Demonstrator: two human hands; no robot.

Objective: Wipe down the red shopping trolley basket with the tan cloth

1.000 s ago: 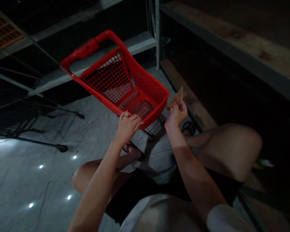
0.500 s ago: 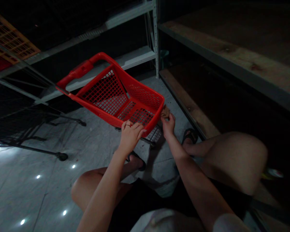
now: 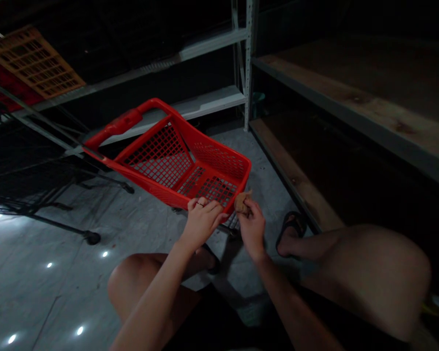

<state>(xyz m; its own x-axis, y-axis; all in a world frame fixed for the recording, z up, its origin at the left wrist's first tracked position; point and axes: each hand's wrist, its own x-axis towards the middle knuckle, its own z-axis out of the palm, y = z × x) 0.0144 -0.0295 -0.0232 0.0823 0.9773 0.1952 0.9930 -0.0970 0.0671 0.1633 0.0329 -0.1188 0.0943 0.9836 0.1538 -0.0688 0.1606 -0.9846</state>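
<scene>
A small red plastic shopping cart [image 3: 161, 192] with a grid basket stands before me, its handle toward the far left. My left hand [image 3: 202, 222] is closed over the basket's near rim, fingers on top, a ring on one of them. In my right hand [image 3: 251, 225] is a crumpled brown cloth [image 3: 243, 203], pinched between thumb and fingers. The cloth is against the outside of the basket's right end, near the corner. Nothing lies in the basket. Part of the wheeled base is hidden under it.
A dark metal cart [image 3: 58, 223] with wheels stands at left. White metal shelving [image 3: 219, 100] runs behind, with an orange crate [image 3: 40, 63] at its left. Wooden shelves [image 3: 307, 80] rise close on the right. My knees and sandalled feet flank the red cart's near end on the grey floor.
My right hand has shifted the brown cloth down and toward me along the basket's end. The left hand keeps its hold on the rim. The view has tilted slightly up.
</scene>
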